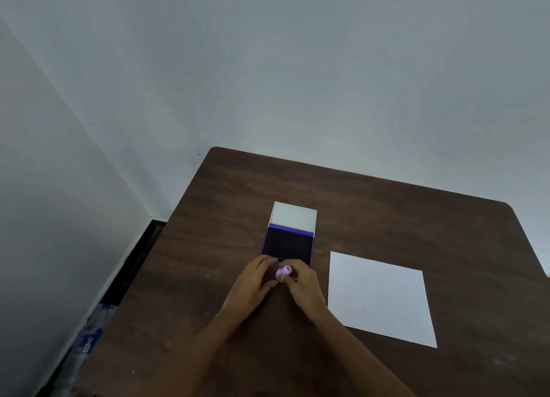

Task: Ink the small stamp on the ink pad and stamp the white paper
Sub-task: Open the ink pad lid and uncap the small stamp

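Lilac plastic, that's the small stamp point(283, 273), and it sits pinched between both hands just in front of the near edge of the ink pad point(288, 245). Its long axis looks tilted, rounded end pointing up and a bit toward the far right, though it's small and a little blurry so I can't say which end is the stamping face

Right hand point(302, 283) has its fingers curled around the stamp from the right side, so I'd call that the gripping hand. Left hand point(254, 280) is pressed up against it from the left with fingers bent, touching the stamp or at least right beside it; can't tell if it's really holding or just steadying

What matters for the next bit: the dark pad surface lies straight ahead of the hands, just beyond the fingertips, with its white lid point(294, 215) flipped open away from the person. So inking should only need a short push forward and down, I'd guess

White paper point(379, 297) lies flat off to the right on the brown table point(416, 218), near the right forearm and apart from the pad. It looks blank, so no stamping yet as far as I can see. Right hand is the nearer one to the sheet, so a sideways swing after inking seems the natural route
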Motion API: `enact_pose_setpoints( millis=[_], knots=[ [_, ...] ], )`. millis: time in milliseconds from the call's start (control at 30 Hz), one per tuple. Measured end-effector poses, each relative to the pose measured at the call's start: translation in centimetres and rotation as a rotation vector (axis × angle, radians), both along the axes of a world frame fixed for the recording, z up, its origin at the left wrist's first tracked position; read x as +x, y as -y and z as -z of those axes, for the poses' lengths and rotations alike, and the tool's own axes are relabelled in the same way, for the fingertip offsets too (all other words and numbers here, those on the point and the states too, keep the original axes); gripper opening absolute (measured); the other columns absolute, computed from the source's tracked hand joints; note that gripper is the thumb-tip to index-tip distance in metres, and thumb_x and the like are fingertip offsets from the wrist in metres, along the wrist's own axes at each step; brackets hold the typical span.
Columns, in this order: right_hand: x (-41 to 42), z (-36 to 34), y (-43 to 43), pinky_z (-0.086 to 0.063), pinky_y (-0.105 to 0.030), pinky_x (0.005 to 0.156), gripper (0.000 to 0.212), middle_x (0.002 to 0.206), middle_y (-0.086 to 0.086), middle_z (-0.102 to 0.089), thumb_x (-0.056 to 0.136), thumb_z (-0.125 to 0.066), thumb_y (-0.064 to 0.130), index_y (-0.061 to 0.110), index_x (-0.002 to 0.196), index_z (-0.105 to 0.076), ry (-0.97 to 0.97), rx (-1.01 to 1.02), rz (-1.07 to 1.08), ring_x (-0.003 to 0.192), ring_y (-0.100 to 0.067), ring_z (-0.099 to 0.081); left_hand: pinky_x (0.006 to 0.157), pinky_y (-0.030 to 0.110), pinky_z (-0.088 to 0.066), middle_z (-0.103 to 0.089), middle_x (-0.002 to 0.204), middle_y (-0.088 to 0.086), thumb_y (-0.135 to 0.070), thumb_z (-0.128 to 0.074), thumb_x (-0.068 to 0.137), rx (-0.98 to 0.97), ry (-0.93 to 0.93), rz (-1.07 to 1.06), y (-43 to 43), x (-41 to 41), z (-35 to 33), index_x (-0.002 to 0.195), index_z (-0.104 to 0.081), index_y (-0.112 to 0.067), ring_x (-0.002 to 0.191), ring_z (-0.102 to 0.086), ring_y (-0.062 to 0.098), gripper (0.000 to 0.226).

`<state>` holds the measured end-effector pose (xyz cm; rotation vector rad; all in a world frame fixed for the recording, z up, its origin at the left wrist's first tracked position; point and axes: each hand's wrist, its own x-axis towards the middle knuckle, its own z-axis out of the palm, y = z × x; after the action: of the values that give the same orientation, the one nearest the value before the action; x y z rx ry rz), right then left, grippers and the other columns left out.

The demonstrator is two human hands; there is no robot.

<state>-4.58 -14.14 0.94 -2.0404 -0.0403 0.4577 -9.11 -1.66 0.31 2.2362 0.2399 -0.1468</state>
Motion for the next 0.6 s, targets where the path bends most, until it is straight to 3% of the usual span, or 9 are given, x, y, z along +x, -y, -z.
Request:
enact_pose_setpoints(
  millis=[67,133,300,467,600],
  knots=[
    [-0.2,-0.5,0.3,-0.046,-0.025,0.080,0.011,0.085,0.002,-0.063,0.084,-0.062,0.015,0.012,0.094,-0.064,-0.055,0.124,0.079,0.081,-0.011,-0.058,0.102,0.027,-0.038,-0.055,0.126,0.007,-0.017,-0.060,0.085,-0.109,0.034,-0.029,0.6,-0.1,-0.6,0.122,-0.051,-0.015,0.118,-0.051,0.019,0.038],
    [-0.4,-0.8,0.9,-0.046,-0.016,0.072,0.016,0.088,0.005,-0.064,0.080,-0.067,0.022,0.018,0.095,-0.065,-0.143,0.209,0.087,0.084,-0.007,-0.059,0.094,0.024,-0.043,-0.063,0.115,0.006,-0.017,-0.062,0.084,-0.178,0.087,-0.081,1.2,-0.1,-1.2,0.113,-0.058,-0.016,0.107,-0.057,0.015,0.030],
    [-0.5,-1.3,1.8,-0.051,-0.035,0.092,0.031,0.106,-0.011,-0.068,0.079,-0.067,0.026,0.009,0.105,-0.065,-0.297,0.343,0.168,0.098,-0.022,-0.063,0.090,0.029,-0.051,-0.070,0.103,0.005,-0.013,-0.068,0.079,-0.416,0.045,-0.209,1.8,0.2,-1.9,0.104,-0.065,-0.015,0.099,-0.063,0.015,0.026],
    [-0.4,-1.6,2.6,-0.050,-0.032,0.091,0.029,0.109,-0.011,-0.067,0.083,-0.061,0.030,0.011,0.106,-0.064,-0.319,0.368,0.162,0.098,-0.021,-0.063,0.082,0.022,-0.054,-0.074,0.090,-0.006,-0.018,-0.074,0.072,-0.539,0.007,-0.235,1.8,0.6,-2.3,0.090,-0.070,-0.025,0.087,-0.068,0.006,0.020],
    [0.3,-1.7,3.6,-0.048,-0.032,0.088,0.028,0.110,-0.010,-0.063,0.086,-0.055,0.033,0.013,0.104,-0.062,-0.348,0.372,0.177,0.100,-0.023,-0.059,0.084,0.027,-0.053,-0.072,0.092,-0.003,-0.017,-0.073,0.074,-0.500,-0.054,-0.296,1.9,0.8,-2.1,0.089,-0.069,-0.024,0.087,-0.066,0.009,0.018]
  ],
)
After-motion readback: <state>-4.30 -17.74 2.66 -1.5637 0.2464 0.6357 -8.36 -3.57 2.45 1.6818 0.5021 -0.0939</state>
